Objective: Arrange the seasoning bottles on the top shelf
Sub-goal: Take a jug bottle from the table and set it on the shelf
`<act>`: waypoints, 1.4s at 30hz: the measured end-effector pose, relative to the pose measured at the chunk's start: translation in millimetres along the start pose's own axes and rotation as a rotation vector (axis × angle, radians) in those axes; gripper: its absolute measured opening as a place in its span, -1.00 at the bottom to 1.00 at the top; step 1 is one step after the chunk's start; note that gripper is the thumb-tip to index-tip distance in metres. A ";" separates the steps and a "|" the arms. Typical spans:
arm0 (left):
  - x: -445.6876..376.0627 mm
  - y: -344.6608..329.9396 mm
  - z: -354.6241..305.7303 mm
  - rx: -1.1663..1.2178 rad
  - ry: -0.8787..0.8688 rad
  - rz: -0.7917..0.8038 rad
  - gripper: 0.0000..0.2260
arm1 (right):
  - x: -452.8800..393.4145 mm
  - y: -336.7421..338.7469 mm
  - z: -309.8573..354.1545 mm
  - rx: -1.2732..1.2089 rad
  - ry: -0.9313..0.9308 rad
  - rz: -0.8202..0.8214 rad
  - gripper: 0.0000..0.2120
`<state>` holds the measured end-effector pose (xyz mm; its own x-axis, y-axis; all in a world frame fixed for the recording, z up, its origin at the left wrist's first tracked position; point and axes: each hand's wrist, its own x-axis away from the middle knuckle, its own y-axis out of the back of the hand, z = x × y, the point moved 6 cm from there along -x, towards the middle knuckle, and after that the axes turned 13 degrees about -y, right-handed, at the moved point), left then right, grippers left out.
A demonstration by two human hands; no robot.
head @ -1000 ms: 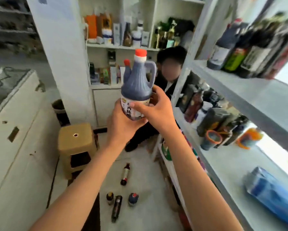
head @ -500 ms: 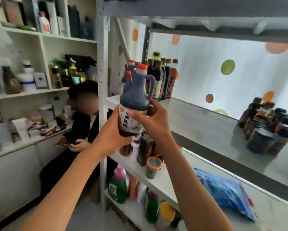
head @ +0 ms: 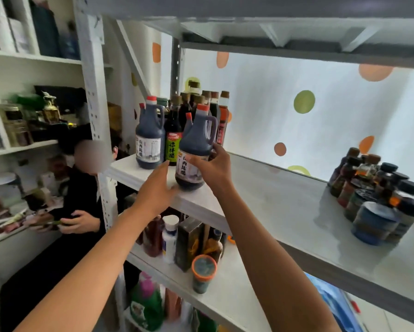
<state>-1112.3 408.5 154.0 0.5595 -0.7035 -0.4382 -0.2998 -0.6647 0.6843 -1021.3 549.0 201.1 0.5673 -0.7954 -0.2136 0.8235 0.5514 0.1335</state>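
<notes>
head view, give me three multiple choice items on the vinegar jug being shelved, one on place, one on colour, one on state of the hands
1. Where is the vinegar jug in the right hand?
A. at the front edge of the shelf, right of the matching jug
B. on the floor
C. beside the jars at the shelf's far right

2. What colour is its cap?
A. green
B. orange-red
C. black

3. What is the left hand doing?
A. gripping the jug's handle
B. holding a jar
C. open, fingers straight, near the jug's base

Answers: 1 A, its base meets the shelf's front edge near the bottle group. 2 B, the cap shows orange-red above the dark body. 3 C, only the right hand's grip is on the jug.
</notes>
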 end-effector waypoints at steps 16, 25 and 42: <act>-63.9 -16.4 40.0 -0.124 0.058 -0.242 -0.81 | -79.1 -58.0 -35.7 0.103 0.033 -0.016 -0.30; -64.6 -20.9 45.1 -0.152 0.030 -0.242 -0.71 | -86.6 -54.4 -39.9 0.063 0.045 -0.006 -0.36; 6.0 23.4 13.5 0.046 -0.196 -0.489 -0.68 | 18.7 -63.9 0.6 0.334 0.455 -0.133 -0.81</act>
<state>-1126.4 385.4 159.5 0.4885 -0.3397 -0.8037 -0.0762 -0.9342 0.3486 -1063.3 498.8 189.2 0.4573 -0.6233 -0.6344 0.8883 0.2863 0.3591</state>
